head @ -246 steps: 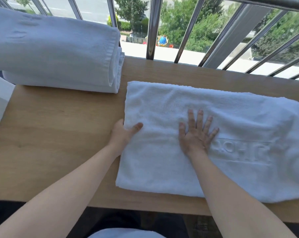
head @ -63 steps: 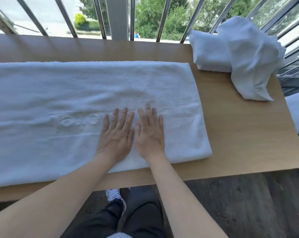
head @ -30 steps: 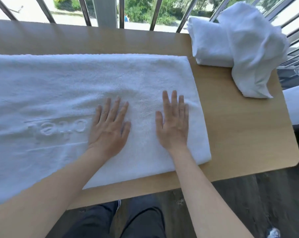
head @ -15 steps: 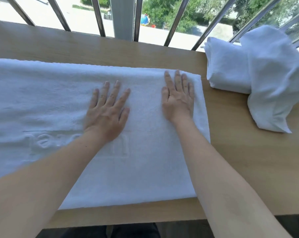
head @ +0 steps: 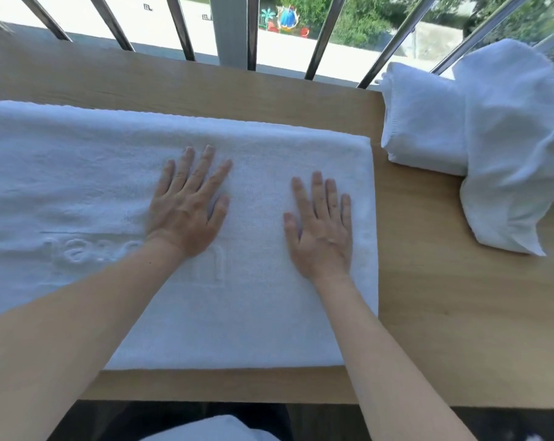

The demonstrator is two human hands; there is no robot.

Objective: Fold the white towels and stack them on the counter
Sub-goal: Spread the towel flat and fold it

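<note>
Before me the wooden desk [head: 444, 313] carries a large white towel [head: 78, 173] spread flat across its left and middle, with a folded towel [head: 422, 128] touching a crumpled towel [head: 517, 160] at its far right.

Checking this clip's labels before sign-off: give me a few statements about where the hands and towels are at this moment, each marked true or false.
1. The left hand and right hand lie flat on the spread towel. True.
2. The right hand pinches the towel's edge. False: its fingers are straight and rest on top.
3. On the counter, far right, sit other white towels. True.
4. The spread towel is unmarked. False: raised lettering shows beside the left forearm.
</note>
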